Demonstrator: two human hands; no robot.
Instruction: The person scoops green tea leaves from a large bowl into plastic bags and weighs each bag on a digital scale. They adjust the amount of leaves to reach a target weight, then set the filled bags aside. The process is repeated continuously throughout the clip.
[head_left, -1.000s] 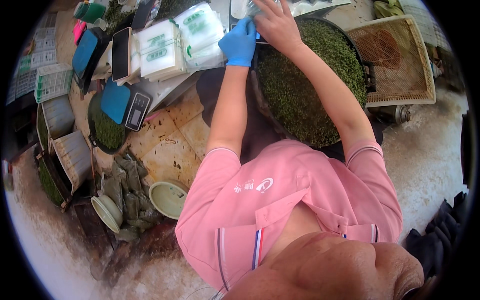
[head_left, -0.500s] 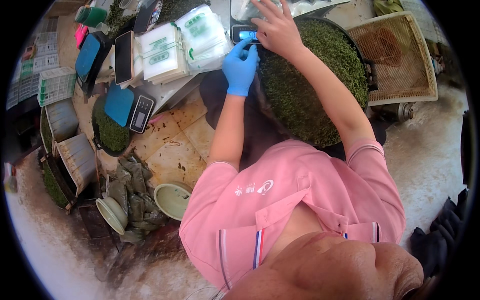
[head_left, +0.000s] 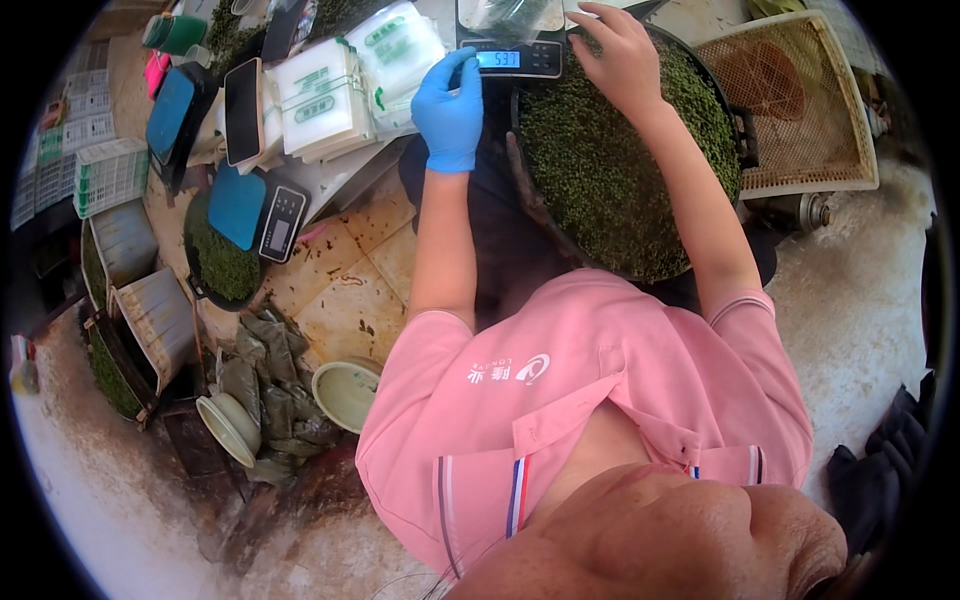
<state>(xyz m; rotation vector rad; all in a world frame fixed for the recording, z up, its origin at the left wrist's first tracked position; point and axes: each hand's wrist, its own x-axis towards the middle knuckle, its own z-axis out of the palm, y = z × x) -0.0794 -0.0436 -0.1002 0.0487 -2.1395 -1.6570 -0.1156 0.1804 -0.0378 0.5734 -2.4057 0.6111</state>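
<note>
Currently weighing | far centre: scale (head_left: 508, 55) with clear bag (head_left: 505, 15) on it | gloved left hand (head_left: 449, 110) touches scale, fingers loosely curled, gripping nothing | bare right hand (head_left: 622, 50) spread open on green leaves in pan (head_left: 625, 165) | next: judged, pinch leaves into bag gently.

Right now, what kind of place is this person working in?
Probably a small tea-packing workplace: a big pan of green leaves, a digital scale with a clear bag on it by the gloved left hand, and stacks of packets.
</note>
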